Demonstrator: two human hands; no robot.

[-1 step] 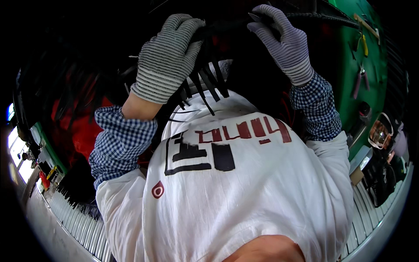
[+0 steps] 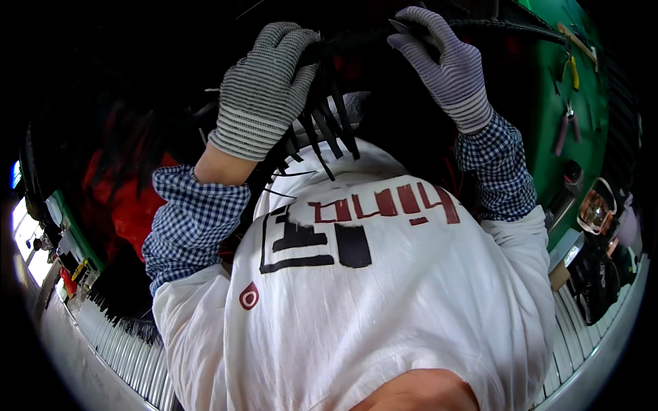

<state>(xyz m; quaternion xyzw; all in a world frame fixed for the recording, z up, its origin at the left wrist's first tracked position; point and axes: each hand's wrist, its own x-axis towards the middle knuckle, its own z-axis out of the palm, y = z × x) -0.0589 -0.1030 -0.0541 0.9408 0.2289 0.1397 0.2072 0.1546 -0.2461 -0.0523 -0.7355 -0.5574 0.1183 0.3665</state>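
Both hands wear striped grey-and-white knit gloves and are raised at the top of the view. My left hand point(image 2: 264, 85) is closed round a dark, long band point(image 2: 349, 44) that runs across between the hands. Several flat black strips point(image 2: 330, 130) hang down below it. At the right, my right hand point(image 2: 442, 65) has thumb and fingers bent together around a thin, pointed, greyish piece point(image 2: 400, 27), whose kind I cannot make out. The black band passes behind its fingers and on to the right. Darkness hides much of the band.
On the right, a green surface point(image 2: 541, 130) carries yellow-handled pliers point(image 2: 574, 72) and purple-handled pliers point(image 2: 565, 130). Lower right lies a black bag point(image 2: 596, 288) on a slatted white surface point(image 2: 572, 329). Red material point(image 2: 123, 205) and black bristly strips point(image 2: 113, 301) are at the left.
My left hand and sleeve have shifted very slightly to the right. The hanging strips have moved up a little. The right hand has hardly moved.
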